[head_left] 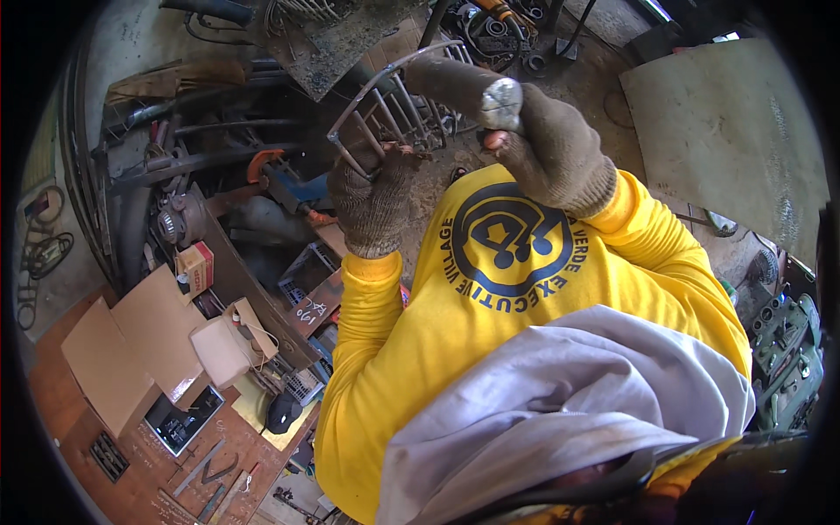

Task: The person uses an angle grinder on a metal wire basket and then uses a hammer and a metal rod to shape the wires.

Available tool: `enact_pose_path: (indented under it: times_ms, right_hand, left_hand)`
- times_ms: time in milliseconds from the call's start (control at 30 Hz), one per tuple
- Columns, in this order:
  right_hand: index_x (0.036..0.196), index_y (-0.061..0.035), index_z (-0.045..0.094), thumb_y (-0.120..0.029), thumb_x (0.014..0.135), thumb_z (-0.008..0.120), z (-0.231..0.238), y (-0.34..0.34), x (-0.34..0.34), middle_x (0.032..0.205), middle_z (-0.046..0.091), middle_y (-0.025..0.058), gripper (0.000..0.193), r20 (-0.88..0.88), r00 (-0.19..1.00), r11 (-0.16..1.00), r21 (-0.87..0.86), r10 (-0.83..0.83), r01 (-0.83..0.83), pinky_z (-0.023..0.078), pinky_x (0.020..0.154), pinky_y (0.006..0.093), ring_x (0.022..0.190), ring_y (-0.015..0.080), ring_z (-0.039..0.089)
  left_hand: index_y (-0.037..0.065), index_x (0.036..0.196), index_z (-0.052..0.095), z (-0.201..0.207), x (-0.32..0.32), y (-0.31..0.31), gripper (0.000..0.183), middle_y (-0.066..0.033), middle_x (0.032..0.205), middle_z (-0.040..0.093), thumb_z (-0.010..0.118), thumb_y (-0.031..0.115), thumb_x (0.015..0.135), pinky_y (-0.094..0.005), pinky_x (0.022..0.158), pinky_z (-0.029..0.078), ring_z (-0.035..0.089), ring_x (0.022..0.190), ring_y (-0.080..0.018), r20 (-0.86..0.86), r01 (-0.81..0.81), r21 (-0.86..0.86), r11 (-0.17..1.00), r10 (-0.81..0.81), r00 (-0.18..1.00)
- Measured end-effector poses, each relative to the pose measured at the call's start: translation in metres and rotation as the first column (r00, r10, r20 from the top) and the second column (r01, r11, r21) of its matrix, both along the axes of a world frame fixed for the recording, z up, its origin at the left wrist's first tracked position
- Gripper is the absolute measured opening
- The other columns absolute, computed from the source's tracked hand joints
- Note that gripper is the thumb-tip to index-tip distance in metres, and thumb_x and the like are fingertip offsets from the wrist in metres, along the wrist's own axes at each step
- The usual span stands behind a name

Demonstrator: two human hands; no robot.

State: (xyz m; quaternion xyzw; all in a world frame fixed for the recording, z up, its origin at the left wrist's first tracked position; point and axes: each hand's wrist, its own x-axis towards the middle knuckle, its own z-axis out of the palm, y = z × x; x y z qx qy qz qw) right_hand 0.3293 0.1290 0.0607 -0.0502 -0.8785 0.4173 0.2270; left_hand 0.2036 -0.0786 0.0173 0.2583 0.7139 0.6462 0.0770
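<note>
My left hand (372, 203), in a brown knit glove, is closed round the near end of a metal rod rack (385, 109). The rack has a curved outer rod and several parallel bars, and it tilts away from me. My right hand (564, 153), gloved alike with a bare fingertip showing, is raised to the right of the rack. It grips a thick brown metal cylinder (451, 83) with a bright, battered round end, like a hammer head. The cylinder covers part of the rack's far side; whether they touch I cannot tell. Any handle is hidden by my glove.
A metal-topped stand (328, 57) is beyond the rack. An orange and blue clamp-like tool (293, 184) lies left of my left hand. Cardboard (122, 341) and hand tools cover a brown table (74, 411) at lower left. A large pale sheet (722, 131) leans at right.
</note>
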Motion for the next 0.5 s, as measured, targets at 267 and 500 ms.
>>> enact_pose_path:
  times_ms: [267, 500]
  right_hand:
    - [0.116, -0.0044, 0.061, -0.037, 0.093, 0.068, 0.005, 0.009, 0.002, 0.087, 0.069, 0.0158, 0.041, -0.123, 0.992, 0.978, -0.206, -0.01, -0.016, 0.054, 0.067, 0.04, 0.077, 0.0326, 0.07]
    - [0.112, -0.0043, 0.058, -0.036, 0.096, 0.063, 0.006, 0.007, -0.016, 0.084, 0.066, 0.0218, 0.036, 0.323, 0.946, 0.996, -0.062, -0.036, 0.059, 0.053, 0.07, 0.0454, 0.081, 0.0399, 0.069]
  left_hand:
    - [0.0, 0.096, 0.068, 0.007, -0.002, 0.002, 0.015, -0.008, 0.086, 0.071, 0.073, 0.013, 0.09, -0.029, 0.068, 0.052, 0.065, 0.075, -0.0123, 0.004, -0.05, -0.12, 0.991, 0.05, 0.999]
    - [0.001, 0.095, 0.069, 0.008, -0.006, 0.005, 0.015, -0.0059, 0.087, 0.07, 0.074, 0.013, 0.089, -0.0277, 0.066, 0.05, 0.061, 0.074, -0.01, 0.15, -0.189, -0.087, 0.978, 0.2, 0.968]
